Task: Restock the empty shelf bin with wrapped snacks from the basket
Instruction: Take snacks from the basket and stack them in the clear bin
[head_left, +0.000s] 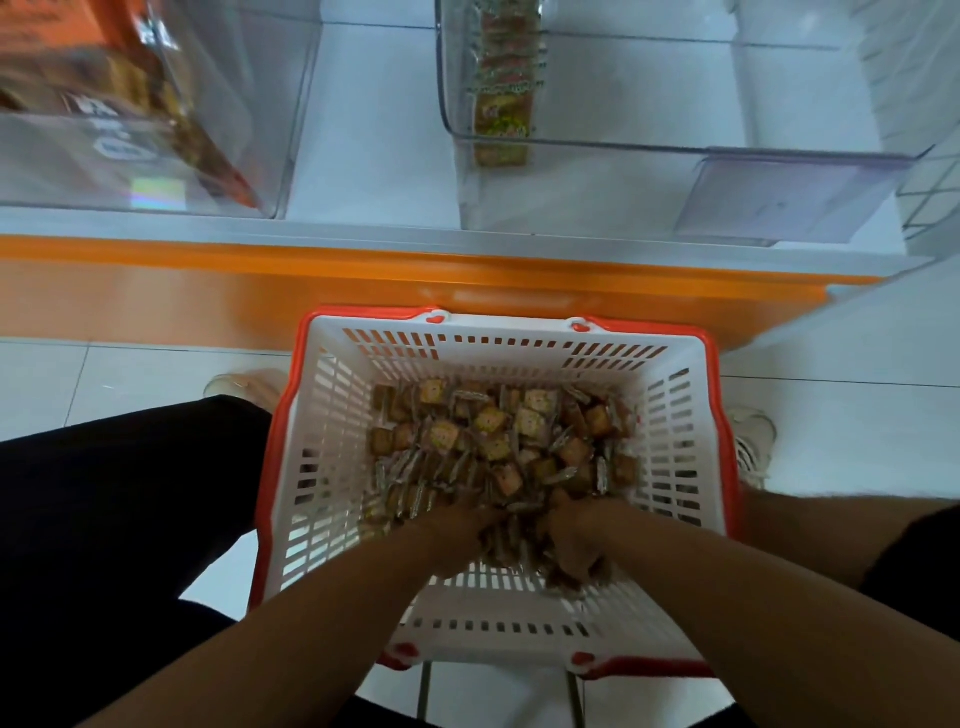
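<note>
A white basket (332, 415) with an orange-red rim stands below me, its bottom covered with several small wrapped snacks (493, 441). Both hands reach down into it at the near side. My left hand (457, 535) digs among the snacks, its fingers buried in the pile. My right hand (576, 545) curls round a bunch of wrapped snacks. On the shelf above stands a clear plastic bin (675, 130); a row of snacks (504, 83) stands along its left wall and the remainder is bare.
A second clear bin (156, 130) at the upper left holds orange and brown packets. The shelf has an orange front edge (363, 280). White floor tiles (130, 374) lie around the basket. My black-clad legs and light shoes (753, 441) flank the basket.
</note>
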